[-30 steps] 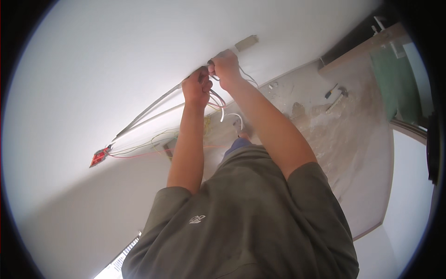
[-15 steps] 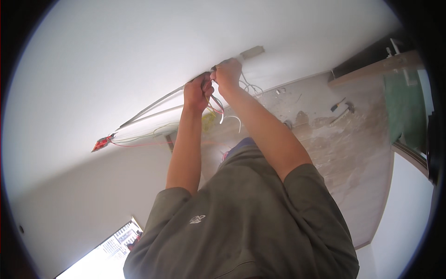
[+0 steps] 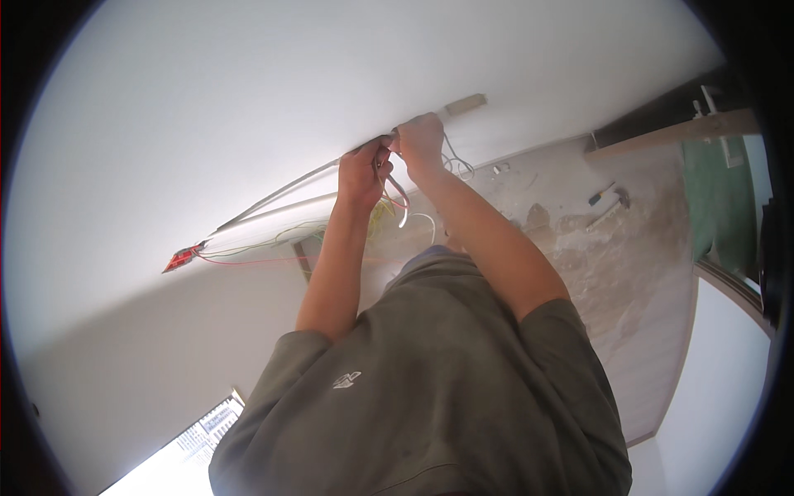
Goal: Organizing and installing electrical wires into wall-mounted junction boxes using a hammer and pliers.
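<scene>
A: What is met first, nearest the view?

B: A dark grey-green shirt (image 3: 430, 364), with two bare forearms stretched beyond it toward a white wall (image 3: 207, 124).

A: How are the hands placed?

B: They are held close together against the wall. The left hand (image 3: 362, 175) is curled around a wire bundle (image 3: 397, 195), whose loose lengths are left hanging beneath it. The right hand (image 3: 420, 147) is set just beside, its back turned to view; its fingertips are hidden, so whether anything is gripped there cannot be told.

A: And how far along can the work be judged?

B: Partway, it seems. The wires are drawn out into the open, and a white wire end (image 3: 404, 219) is left dangling. Grey wire loops (image 3: 463, 170) are hung beside the right hand. No finished join can be made out, so the ends are probably yet to be dealt with.

A: And along the wall?

B: A grey patch (image 3: 466, 104) is seen past the right hand. Leftward, a long grey strip (image 3: 281, 193) is run toward a red box (image 3: 182, 258), from which a red wire (image 3: 240, 263) is trailed; no cover is seen on it, so that spot is also judged unfinished.

A: Farther off?

B: A hammer-like tool (image 3: 604, 218) is left on the stained floor (image 3: 612, 264), untouched by either hand.
</scene>
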Motion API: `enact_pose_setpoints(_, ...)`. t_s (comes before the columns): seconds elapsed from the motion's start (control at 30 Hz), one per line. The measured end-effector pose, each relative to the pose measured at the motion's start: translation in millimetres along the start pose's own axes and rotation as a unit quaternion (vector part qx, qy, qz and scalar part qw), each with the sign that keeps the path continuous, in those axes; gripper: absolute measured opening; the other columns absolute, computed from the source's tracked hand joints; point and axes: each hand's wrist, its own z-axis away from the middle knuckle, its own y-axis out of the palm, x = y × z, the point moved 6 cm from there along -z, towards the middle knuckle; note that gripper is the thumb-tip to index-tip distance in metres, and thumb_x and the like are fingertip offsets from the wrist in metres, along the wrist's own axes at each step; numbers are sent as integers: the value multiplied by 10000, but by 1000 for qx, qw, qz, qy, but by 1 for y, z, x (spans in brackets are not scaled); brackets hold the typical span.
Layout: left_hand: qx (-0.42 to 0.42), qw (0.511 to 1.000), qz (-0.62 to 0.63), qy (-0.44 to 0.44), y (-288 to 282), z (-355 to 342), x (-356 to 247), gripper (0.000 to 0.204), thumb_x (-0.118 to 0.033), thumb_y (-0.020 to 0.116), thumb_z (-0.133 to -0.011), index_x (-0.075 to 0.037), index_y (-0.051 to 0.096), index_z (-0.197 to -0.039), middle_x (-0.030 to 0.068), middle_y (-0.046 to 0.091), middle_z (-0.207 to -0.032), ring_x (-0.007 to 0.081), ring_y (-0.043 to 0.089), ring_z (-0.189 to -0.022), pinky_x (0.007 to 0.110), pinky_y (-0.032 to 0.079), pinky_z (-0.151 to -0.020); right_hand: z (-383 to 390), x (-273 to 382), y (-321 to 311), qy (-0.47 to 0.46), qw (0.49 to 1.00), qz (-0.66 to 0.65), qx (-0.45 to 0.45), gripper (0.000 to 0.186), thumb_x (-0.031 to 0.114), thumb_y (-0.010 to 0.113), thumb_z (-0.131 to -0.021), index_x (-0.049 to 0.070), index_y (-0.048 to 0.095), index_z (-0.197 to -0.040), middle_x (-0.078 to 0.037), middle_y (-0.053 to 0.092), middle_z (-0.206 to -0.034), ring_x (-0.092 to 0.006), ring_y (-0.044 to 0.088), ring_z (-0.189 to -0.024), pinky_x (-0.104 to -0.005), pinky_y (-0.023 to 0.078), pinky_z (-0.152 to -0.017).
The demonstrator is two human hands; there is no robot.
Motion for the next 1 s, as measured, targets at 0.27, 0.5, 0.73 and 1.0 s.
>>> enact_pose_setpoints(0.27, -30, 997, 63, -30, -4, -4, 2, 42, -15, 539, -869, -16, 576, -890, 54, 559, -749, 94, 438, -572, 252, 339, -470, 4, -9, -4, 192, 974, -114, -22, 72, -30, 519, -797, -72, 564, -760, -120, 602, -621, -167, 569, -432, -287, 453, -403)
enact_pose_setpoints(0.5, -33, 999, 28, -22, -9, 0, 0, 92, -90, 519, -941, -63, 555, -860, 11, 518, -726, 73, 416, -556, 237, 364, -474, 1, -15, 1, 183, 977, -105, -5, 115, 22, 575, -811, -55, 585, -728, -106, 599, -618, -163, 562, -434, -277, 430, -402)
enact_pose_setpoints(0.73, 56, 993, 94, -33, 0, 8, -4, 51, -77, 492, -955, -50, 534, -965, 26, 533, -829, 89, 467, -651, 233, 395, -528, 3, -12, -4, 194, 968, -153, -42, 120, 51, 609, -815, -46, 601, -746, -91, 605, -626, -149, 559, -442, -278, 414, -400)
enact_pose_setpoints(1.0, -23, 997, 65, -34, -11, 32, -5, 150, -45, 534, -924, -31, 550, -1073, 54, 579, -901, 111, 538, -750, 252, 441, -564, 3, -9, -7, 187, 969, -153, -57, 121, 48, 610, -812, -57, 608, -753, -99, 620, -661, -150, 573, -468, -265, 450, -414)
